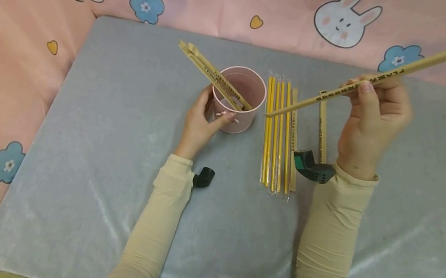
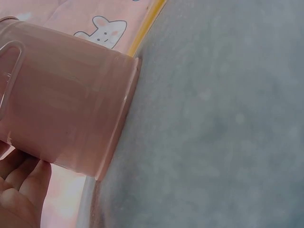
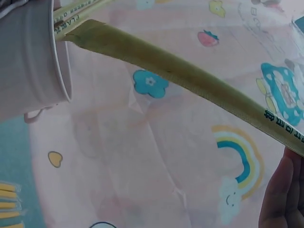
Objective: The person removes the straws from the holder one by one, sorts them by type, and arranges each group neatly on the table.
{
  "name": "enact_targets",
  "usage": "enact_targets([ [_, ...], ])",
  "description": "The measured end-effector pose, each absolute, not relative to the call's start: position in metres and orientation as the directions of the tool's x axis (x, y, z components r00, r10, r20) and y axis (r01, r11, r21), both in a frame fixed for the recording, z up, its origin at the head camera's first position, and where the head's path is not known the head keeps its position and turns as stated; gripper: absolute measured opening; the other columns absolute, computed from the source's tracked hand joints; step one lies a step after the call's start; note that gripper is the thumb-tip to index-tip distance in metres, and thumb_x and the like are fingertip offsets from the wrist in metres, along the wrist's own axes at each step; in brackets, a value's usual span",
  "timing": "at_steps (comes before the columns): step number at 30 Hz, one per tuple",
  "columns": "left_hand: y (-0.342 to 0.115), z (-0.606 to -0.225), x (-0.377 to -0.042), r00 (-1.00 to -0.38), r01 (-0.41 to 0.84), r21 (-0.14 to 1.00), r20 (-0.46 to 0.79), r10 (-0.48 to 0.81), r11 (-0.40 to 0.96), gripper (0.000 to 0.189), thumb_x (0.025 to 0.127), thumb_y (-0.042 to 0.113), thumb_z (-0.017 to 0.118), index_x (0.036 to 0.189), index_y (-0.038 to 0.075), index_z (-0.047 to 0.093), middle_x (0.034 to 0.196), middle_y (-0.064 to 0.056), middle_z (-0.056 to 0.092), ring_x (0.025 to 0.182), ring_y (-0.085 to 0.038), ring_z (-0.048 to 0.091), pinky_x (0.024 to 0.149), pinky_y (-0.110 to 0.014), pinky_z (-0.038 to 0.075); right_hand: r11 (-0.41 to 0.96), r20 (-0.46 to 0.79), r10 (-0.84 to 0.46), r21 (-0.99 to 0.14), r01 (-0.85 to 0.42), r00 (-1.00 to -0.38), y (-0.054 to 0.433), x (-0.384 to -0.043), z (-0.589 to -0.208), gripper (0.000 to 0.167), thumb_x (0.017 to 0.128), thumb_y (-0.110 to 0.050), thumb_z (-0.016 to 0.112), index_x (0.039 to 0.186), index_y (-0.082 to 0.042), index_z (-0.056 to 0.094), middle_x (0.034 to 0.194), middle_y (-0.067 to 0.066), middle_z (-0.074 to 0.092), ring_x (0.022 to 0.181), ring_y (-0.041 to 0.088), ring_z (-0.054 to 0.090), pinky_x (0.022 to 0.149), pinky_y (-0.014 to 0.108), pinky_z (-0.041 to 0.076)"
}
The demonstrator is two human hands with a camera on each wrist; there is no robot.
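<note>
A pink bucket [image 1: 245, 122] stands near the table's middle. My left hand [image 1: 201, 128] grips its left side, thumb along the front by the small handle; the left wrist view shows the fingers against the wall [image 2: 71, 95]. Several paper-wrapped straws [image 1: 211, 76] lean out of it to the left. In my right hand [image 1: 375, 115], pinched between thumb and fingers, is another paper-wrapped straw [image 1: 430, 63] with dark printing. It slants, lower end toward the bucket and over the straws on the table. The right wrist view shows that end [image 3: 90, 35] overlapping the bucket's rim.
Right of the bucket lie several yellow straws [image 1: 265, 136] in clear wrappers, with a paper-wrapped straw [image 1: 293, 131] alongside. Another paper-wrapped straw [image 1: 322, 128] lies further right, close to my right wrist. Behind the grey-covered table [image 1: 116, 91] hangs a pink patterned cloth [image 1: 224, 1].
</note>
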State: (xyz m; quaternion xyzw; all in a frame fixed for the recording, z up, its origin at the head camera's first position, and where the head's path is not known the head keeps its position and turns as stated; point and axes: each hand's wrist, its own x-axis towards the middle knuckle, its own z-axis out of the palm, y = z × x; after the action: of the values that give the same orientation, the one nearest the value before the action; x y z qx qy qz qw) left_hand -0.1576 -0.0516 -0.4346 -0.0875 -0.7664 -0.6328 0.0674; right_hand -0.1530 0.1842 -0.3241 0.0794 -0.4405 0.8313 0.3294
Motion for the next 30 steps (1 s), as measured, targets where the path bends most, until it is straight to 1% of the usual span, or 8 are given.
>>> enact_targets([
  [9, -0.052, -0.435, -0.158, -0.979, 0.202, 0.96, 0.197, 0.048, 0.192, 0.078, 0.08, 0.013, 0.076, 0.144, 0.0, 0.033, 0.144, -0.014, 0.04, 0.131, -0.016, 0.04, 0.106, -0.02, 0.033, -0.363, 0.427, 0.494, -0.69, -0.627, -0.757, 0.188, -0.151, -0.321, 0.011, 0.075, 0.016, 0.06, 0.077, 0.024, 0.052, 0.067, 0.022, 0.059, 0.062, 0.029, 0.057, 0.064, 0.035, 0.053],
  [13, -0.051, -0.434, -0.158, -0.979, 0.202, 0.962, 0.197, 0.045, 0.186, 0.077, 0.08, 0.012, 0.076, 0.144, 0.0, 0.034, 0.143, -0.015, 0.041, 0.13, -0.016, 0.04, 0.106, -0.02, 0.033, -0.333, 0.415, 0.478, -0.729, -0.597, -0.774, 0.198, -0.149, -0.324, 0.01, 0.074, 0.019, 0.059, 0.077, 0.025, 0.052, 0.065, 0.022, 0.06, 0.06, 0.028, 0.058, 0.064, 0.034, 0.054],
  [17, -0.05, -0.435, -0.158, -0.979, 0.205, 0.962, 0.2, 0.048, 0.182, 0.077, 0.08, 0.012, 0.076, 0.143, 0.0, 0.034, 0.143, -0.016, 0.041, 0.13, -0.017, 0.04, 0.106, -0.02, 0.033, -0.317, 0.378, 0.469, -0.772, -0.552, -0.798, 0.213, -0.143, -0.329, 0.008, 0.073, 0.02, 0.06, 0.075, 0.025, 0.053, 0.063, 0.02, 0.061, 0.058, 0.026, 0.06, 0.062, 0.032, 0.054],
  [18, -0.05, -0.435, -0.158, -0.979, 0.202, 0.963, 0.197, 0.05, 0.176, 0.078, 0.08, 0.012, 0.076, 0.144, 0.0, 0.034, 0.143, -0.016, 0.041, 0.13, -0.017, 0.04, 0.106, -0.02, 0.032, -0.317, 0.364, 0.461, -0.785, -0.533, -0.81, 0.217, -0.141, -0.33, 0.006, 0.073, 0.021, 0.059, 0.074, 0.024, 0.054, 0.063, 0.02, 0.061, 0.058, 0.026, 0.06, 0.062, 0.031, 0.054],
  [21, -0.05, -0.436, -0.158, -0.979, 0.205, 0.964, 0.199, 0.049, 0.171, 0.078, 0.08, 0.011, 0.076, 0.144, -0.001, 0.033, 0.143, -0.016, 0.041, 0.13, -0.018, 0.04, 0.106, -0.021, 0.033, -0.31, 0.314, 0.381, -0.843, -0.44, -0.87, 0.227, -0.138, -0.333, 0.003, 0.074, 0.023, 0.06, 0.076, 0.023, 0.058, 0.065, 0.02, 0.063, 0.058, 0.026, 0.061, 0.061, 0.031, 0.054],
  [24, -0.051, -0.436, -0.158, -0.978, 0.21, 0.964, 0.206, 0.041, 0.161, 0.077, 0.08, 0.009, 0.075, 0.144, -0.001, 0.033, 0.143, -0.016, 0.041, 0.129, -0.018, 0.042, 0.106, -0.022, 0.034, -0.253, 0.261, 0.264, -0.91, -0.328, -0.928, 0.232, -0.138, -0.335, 0.005, 0.076, 0.021, 0.062, 0.08, 0.02, 0.063, 0.069, 0.018, 0.066, 0.06, 0.025, 0.061, 0.061, 0.03, 0.054],
  [26, -0.051, -0.436, -0.158, -0.977, 0.214, 0.963, 0.21, 0.04, 0.167, 0.077, 0.08, 0.009, 0.075, 0.144, -0.001, 0.033, 0.142, -0.016, 0.042, 0.128, -0.018, 0.042, 0.105, -0.023, 0.035, -0.206, 0.235, 0.203, -0.939, -0.276, -0.951, 0.234, -0.138, -0.336, 0.006, 0.076, 0.019, 0.064, 0.083, 0.019, 0.064, 0.071, 0.016, 0.067, 0.061, 0.024, 0.06, 0.061, 0.029, 0.053],
  [30, -0.051, -0.436, -0.158, -0.977, 0.211, 0.962, 0.207, 0.044, 0.172, 0.077, 0.08, 0.009, 0.076, 0.144, -0.001, 0.033, 0.142, -0.016, 0.041, 0.129, -0.018, 0.042, 0.106, -0.024, 0.034, -0.083, 0.194, 0.124, -0.975, -0.205, -0.973, 0.238, -0.138, -0.338, 0.007, 0.078, 0.014, 0.066, 0.084, 0.016, 0.065, 0.071, 0.013, 0.067, 0.06, 0.021, 0.06, 0.06, 0.026, 0.053],
])
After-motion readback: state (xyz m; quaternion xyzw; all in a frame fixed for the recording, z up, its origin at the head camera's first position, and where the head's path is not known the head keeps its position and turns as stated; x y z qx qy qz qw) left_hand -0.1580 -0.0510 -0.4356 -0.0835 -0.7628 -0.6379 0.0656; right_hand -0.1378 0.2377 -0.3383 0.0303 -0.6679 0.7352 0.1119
